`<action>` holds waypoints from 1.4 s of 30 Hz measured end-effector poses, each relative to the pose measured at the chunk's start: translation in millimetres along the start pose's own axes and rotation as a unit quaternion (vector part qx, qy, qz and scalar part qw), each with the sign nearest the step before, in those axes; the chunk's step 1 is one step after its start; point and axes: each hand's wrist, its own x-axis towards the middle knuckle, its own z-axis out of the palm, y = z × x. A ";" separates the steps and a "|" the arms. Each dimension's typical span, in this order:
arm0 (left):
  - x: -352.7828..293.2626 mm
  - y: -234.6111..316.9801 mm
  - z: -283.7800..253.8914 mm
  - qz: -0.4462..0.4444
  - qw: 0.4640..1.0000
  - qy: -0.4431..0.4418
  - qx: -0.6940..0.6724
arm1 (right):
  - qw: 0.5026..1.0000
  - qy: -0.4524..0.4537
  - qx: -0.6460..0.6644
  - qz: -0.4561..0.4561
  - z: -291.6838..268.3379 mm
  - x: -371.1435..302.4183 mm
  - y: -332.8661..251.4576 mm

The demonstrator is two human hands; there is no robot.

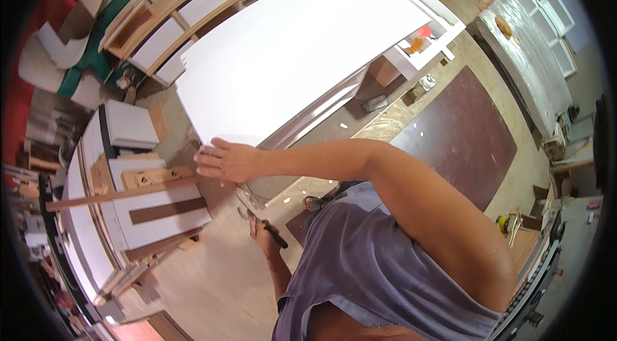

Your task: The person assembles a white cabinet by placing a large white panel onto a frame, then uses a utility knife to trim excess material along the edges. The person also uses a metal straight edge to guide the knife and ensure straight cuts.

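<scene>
My right arm reaches across to the left. My right hand (228, 161) is open, palm down with its fingers stretched out, at the near left corner of a large white panel (283, 58). Whether the palm presses on the panel's edge I cannot tell. Lower down, my left hand (262, 237) is closed round a hand tool with a black and yellow handle (276, 236). The tool's far end is too small to make out. The panel lies flat on top of a cabinet-like frame, with a white open frame (443, 16) at its far right end.
On the left lie stacked white boards (160, 232) and a long wooden strip (122, 194). A wooden cabinet with white drawer fronts (183, 26) stands at the back left. A dark red sheet (463, 135) lies on the floor, near a plastic-wrapped stack (524, 52) at right.
</scene>
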 end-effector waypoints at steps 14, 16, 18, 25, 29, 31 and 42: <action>-13.3 -103.4 42.5 -0.083 0.977 0.054 0.187 | 0.979 -0.109 -0.030 0.170 -160.0 -313.7 234.6; -30.3 -117.7 77.7 -0.110 0.966 0.060 0.226 | 0.980 -0.073 -0.057 0.178 -179.0 -374.8 278.5; -36.2 -122.5 121.9 -0.115 0.962 0.002 0.247 | 0.974 -0.078 -0.052 0.208 -203.3 -432.7 317.6; -39.3 -145.8 310.9 -0.042 0.896 -0.152 0.416 | 0.891 -0.080 -0.141 0.423 -259.7 -620.7 424.8; -46.3 -135.2 447.5 -0.040 0.837 -0.277 0.471 | 0.760 -0.069 0.046 0.645 -218.0 -722.8 428.3; -41.6 -136.0 548.4 -0.061 0.812 -0.393 0.427 | 0.746 0.078 0.139 0.647 -139.1 -843.3 390.5; 36.9 -259.0 977.2 -0.075 0.918 -0.314 0.231 | 0.190 -0.304 0.408 0.840 -92.9 -962.8 -114.5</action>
